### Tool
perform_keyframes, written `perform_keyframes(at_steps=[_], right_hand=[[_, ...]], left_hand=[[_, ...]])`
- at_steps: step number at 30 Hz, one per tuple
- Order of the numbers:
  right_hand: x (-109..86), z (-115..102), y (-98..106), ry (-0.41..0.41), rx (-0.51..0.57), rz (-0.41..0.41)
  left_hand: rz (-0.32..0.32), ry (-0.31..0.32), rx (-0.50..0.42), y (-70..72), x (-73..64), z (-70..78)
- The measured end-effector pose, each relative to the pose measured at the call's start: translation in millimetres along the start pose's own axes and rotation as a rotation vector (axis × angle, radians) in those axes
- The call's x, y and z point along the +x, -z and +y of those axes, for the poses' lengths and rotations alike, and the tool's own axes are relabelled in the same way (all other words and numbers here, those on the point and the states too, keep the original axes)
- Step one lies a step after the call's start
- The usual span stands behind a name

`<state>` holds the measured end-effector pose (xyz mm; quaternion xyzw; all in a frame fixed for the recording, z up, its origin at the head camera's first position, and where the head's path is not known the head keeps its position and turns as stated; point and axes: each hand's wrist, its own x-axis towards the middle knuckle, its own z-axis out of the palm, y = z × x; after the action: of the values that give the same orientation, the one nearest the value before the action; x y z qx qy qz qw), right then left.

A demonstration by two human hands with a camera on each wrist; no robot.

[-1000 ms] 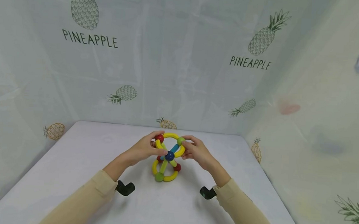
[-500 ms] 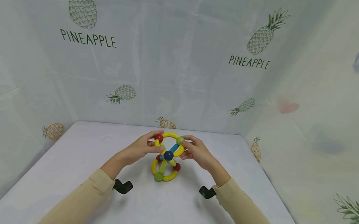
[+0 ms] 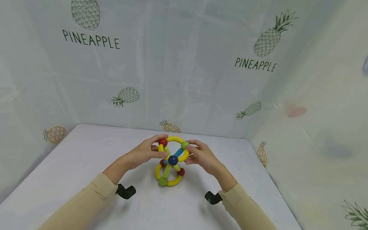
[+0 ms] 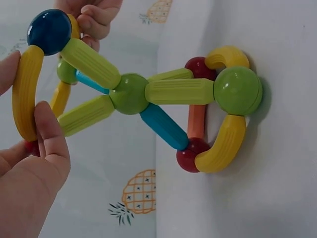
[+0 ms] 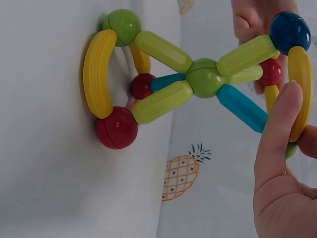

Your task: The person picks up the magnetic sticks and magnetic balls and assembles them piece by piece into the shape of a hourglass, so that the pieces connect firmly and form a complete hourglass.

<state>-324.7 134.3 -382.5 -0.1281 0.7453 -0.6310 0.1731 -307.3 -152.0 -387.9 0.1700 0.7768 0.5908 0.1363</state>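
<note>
A magnetic ball-and-stick model (image 3: 167, 171) stands upright on the table. Its lower ring joins red and green balls; straight green and blue sticks cross at a central green ball (image 4: 130, 93). The upper ring has yellow curved sticks (image 5: 300, 91), a dark blue ball (image 3: 173, 160), a red ball (image 3: 162, 142) and a green ball (image 3: 185, 145). My left hand (image 3: 141, 152) grips this ring at the red ball, its thumb along a yellow stick. On the other side my right hand (image 3: 204, 157) pinches the ring by the green ball and the yellow stick beside it.
The white table (image 3: 172, 215) ends at a back edge against a hanging sheet (image 3: 180, 66) printed with pineapples. Another pale sheet (image 3: 320, 136) hangs at the right. A black wrist mount (image 3: 126, 192) juts from the left cuff, and a second black mount (image 3: 213, 198) from the right.
My left thumb has drawn slightly left, away from the dark blue ball, and the left wrist has shifted a little left. The right hand and the model look nearly still.
</note>
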Motion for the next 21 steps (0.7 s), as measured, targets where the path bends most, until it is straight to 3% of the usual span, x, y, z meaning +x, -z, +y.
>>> perform_keyframes(at_steps=[21], right_hand=[[0.6,-2.9,-1.6,-0.017,0.031,-0.016]], left_hand=[[0.028,0.026,0.024,0.4,-0.9,3.6]])
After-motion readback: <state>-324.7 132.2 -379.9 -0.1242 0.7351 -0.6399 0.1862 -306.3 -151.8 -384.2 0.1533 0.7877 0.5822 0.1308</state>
